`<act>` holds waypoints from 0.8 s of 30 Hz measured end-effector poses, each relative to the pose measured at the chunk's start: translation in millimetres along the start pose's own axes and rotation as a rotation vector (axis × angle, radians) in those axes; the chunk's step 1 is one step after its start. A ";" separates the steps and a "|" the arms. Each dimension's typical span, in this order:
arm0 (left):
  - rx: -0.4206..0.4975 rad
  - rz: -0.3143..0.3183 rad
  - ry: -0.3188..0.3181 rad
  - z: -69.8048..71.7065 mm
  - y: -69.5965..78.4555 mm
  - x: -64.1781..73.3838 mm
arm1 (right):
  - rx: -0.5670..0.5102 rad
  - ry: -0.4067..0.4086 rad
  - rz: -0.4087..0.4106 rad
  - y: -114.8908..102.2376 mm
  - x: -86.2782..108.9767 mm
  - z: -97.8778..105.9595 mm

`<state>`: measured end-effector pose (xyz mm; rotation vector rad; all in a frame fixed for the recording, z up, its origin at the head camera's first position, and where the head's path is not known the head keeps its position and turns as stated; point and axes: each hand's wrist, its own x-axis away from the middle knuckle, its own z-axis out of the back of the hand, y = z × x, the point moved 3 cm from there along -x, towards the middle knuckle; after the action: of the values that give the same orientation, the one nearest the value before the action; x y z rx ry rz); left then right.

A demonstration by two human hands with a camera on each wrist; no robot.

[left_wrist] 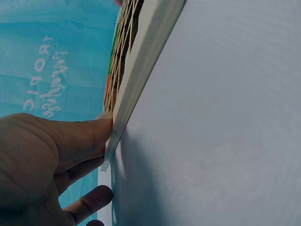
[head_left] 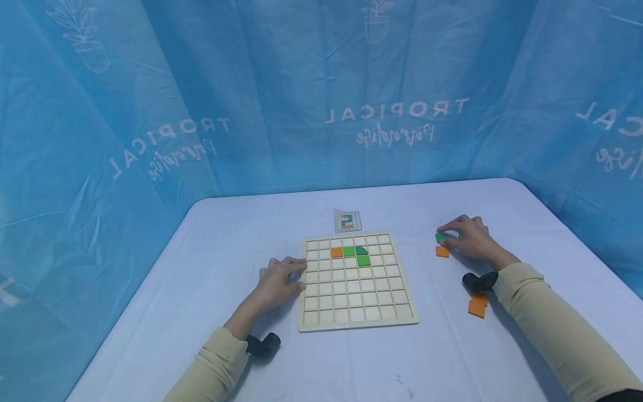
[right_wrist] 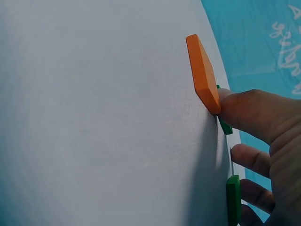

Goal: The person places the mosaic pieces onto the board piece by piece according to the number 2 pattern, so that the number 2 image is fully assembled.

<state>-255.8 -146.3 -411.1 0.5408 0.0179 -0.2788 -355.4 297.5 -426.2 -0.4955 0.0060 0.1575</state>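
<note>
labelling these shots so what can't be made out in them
Card, head view: pattern too small to read square by square.
Green piece, head view: mostly hidden behind the right hand.
Lower orange pieces, head view: partly covered by the black wrist device.
Board, left wrist view: edge-on, squares unreadable, cut off by the top edge.

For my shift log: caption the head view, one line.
Left hand touching the left edge of a gridded board bearing four tiles; right hand at a loose green tile.
</note>
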 end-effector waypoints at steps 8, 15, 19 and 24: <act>0.008 0.000 -0.003 0.1 -0.9 -0.1 | -0.011 0.005 0.035 -0.8 -0.4 0.2; -0.002 -0.006 0.000 -0.6 -1.3 0.7 | -0.054 -0.006 0.030 1.3 -1.3 -2.6; 0.003 -0.007 0.001 -0.3 -0.8 1.3 | -0.076 -0.008 0.018 1.9 -1.8 -3.7; 0.012 -0.010 0.002 1.0 -0.4 1.6 | -0.081 0.008 0.020 2.3 -1.0 -3.4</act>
<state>-254.3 -147.5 -410.6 0.5533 0.0211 -0.2884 -356.6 297.7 -430.3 -0.5770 0.0130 0.1757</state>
